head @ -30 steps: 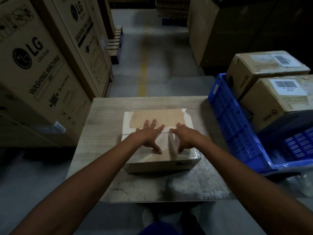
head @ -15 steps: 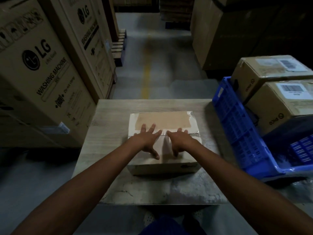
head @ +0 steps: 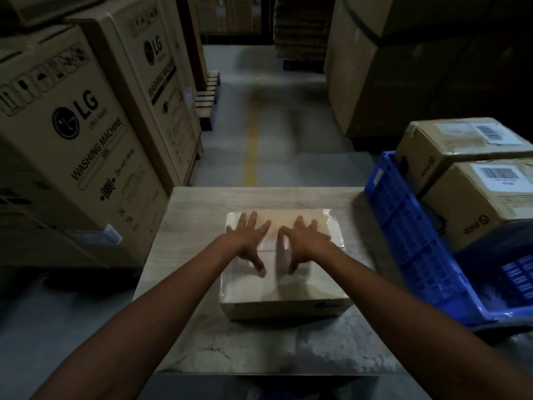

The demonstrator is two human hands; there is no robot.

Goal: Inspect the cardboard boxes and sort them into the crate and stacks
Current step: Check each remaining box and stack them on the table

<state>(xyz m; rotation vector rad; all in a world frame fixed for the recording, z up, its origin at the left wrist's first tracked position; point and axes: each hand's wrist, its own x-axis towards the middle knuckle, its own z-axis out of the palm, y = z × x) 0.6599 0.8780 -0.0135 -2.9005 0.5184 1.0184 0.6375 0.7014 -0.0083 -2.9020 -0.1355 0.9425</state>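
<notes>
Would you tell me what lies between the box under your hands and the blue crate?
Only a bare strip of table separates the box and the blue crate, per the head view.

The crate (head: 409, 241) on the right is blue, slotted in a grid. The near box (head: 282, 287) is pale tan; the left cartons (head: 72, 145) are brown with black print; the floor line (head: 251, 145) is yellow.

Warehouse storage aisle. Indicators: tall brown cardboard washing-machine cartons (head: 86, 145) stacked on the left, a grey concrete floor (head: 277, 134) with a yellow painted line (head: 251, 151), and wooden pallets (head: 208, 102).
</notes>
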